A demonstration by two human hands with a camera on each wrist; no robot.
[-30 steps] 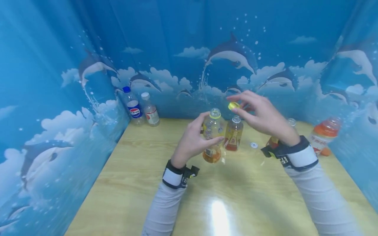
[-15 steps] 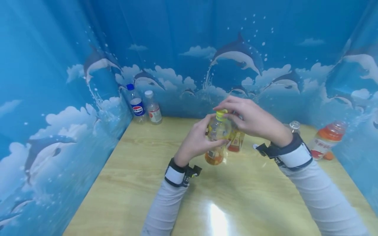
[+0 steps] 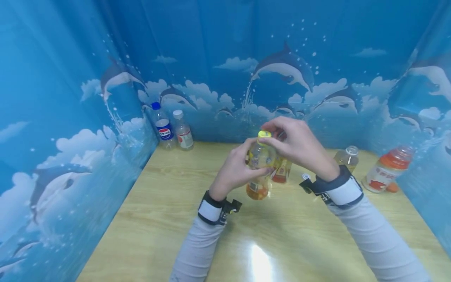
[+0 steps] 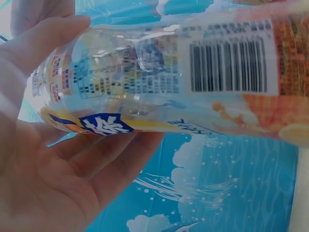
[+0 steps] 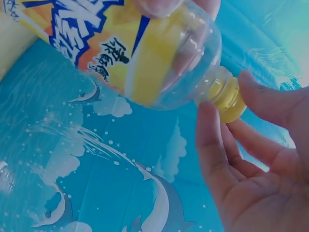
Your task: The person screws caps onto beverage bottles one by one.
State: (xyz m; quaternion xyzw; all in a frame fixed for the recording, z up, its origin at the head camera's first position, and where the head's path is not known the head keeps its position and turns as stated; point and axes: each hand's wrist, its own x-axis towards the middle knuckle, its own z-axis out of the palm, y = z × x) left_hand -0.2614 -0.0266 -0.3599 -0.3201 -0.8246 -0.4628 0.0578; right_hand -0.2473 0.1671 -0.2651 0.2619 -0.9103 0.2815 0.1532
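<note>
My left hand (image 3: 234, 169) grips a clear plastic bottle (image 3: 258, 188) round its upper body; a little orange-brown drink shows at its bottom. In the left wrist view the bottle's barcode label (image 4: 227, 63) faces the camera. A yellow cap (image 3: 264, 135) sits on the bottle's mouth, and my right hand (image 3: 294, 143) pinches it between thumb and fingers. The right wrist view shows the cap (image 5: 231, 99) on the neck, with thumb and fingertip at its sides. Just behind the held bottle stands a smaller bottle (image 3: 282, 172) of amber drink, partly hidden by my hands.
At the back left stand a blue-capped Pepsi bottle (image 3: 164, 131) and a white-capped bottle (image 3: 184, 133). To the right are an uncapped bottle (image 3: 349, 156), an orange-and-white bottle (image 3: 387, 170), an orange cap (image 3: 392, 187) and a small white disc (image 3: 306, 177) on the wooden table (image 3: 158, 219).
My right hand has brought the yellow cap left and down onto the bottle's mouth, where its fingers have shifted slightly around it. My left hand keeps holding the bottle in nearly the same place.
</note>
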